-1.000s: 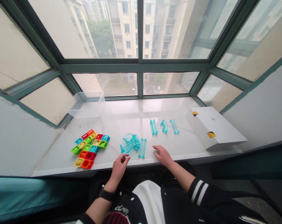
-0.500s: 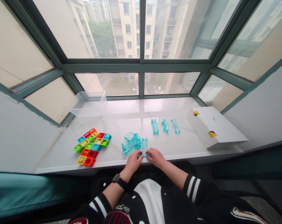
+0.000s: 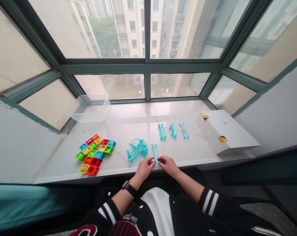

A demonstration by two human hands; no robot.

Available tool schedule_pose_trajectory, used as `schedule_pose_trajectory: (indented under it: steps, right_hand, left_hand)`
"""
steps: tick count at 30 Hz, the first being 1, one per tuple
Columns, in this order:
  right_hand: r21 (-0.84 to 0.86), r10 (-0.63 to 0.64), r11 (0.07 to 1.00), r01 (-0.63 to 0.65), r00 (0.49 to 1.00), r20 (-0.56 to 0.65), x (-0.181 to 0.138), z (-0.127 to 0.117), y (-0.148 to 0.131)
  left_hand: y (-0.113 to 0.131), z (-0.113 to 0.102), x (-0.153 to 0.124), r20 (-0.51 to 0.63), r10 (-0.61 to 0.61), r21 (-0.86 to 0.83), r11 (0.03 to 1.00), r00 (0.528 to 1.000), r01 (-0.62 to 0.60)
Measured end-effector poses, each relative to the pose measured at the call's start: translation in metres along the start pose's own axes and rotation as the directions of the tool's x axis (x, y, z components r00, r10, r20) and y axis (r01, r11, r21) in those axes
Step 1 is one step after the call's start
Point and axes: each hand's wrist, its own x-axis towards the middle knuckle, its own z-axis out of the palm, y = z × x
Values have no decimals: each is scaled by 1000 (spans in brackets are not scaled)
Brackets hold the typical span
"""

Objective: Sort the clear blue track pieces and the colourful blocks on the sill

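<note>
Between my two hands is a straight translucent teal track piece (image 3: pixel 155 151), its far end pointing toward the window. My left hand (image 3: pixel 145 167) pinches its near end from the left, and my right hand (image 3: pixel 168 166) pinches the same end from the right. Fingertips cover part of that near end. Just left of it lies a small pile of teal track pieces (image 3: pixel 137 150), some curved. Farther back to the right, three more rest in a row: a straight piece (image 3: pixel 162 131), a curved piece (image 3: pixel 173 130) and a slightly bent piece (image 3: pixel 184 131).
Colourful square blocks (image 3: pixel 96 154) lie grouped at the left of the white sill (image 3: pixel 128 121). A clear plastic bin (image 3: pixel 90 109) stands at the back left. A white box (image 3: pixel 227 131) with yellow-black tabs sits at the right. Window frames (image 3: pixel 136 68) border the back.
The held track piece has shifted slightly right and turned, now looking narrower and tilted. Both hands have moved right with it. The camera view has shifted a little.
</note>
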Motion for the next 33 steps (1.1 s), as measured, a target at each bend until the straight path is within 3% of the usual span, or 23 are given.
schedule_pose_trajectory:
  steps: [7, 15, 21, 26, 33]
  right_hand:
    - [261, 69, 962, -74, 997, 28, -4, 0, 9]
    - [392, 117, 911, -129, 992, 55, -3, -3, 8]
    - [450, 114, 887, -105, 993, 8, -2, -7, -1]
    - [360, 35, 933, -3, 996, -82, 4, -17, -13]
    - [-45, -168, 986, 162, 952, -256, 25, -54, -33]
  left_hand:
    - [18, -1, -6, -40, 61, 68, 996, 997, -58]
    - [25, 2, -7, -46, 113, 23, 993, 993, -112]
    - [29, 3, -8, -74, 161, 20, 987, 984, -160]
    - [36, 5, 0, -122, 223, 31, 975, 967, -221]
    - [62, 9, 17, -131, 355, 64, 935, 926, -350]
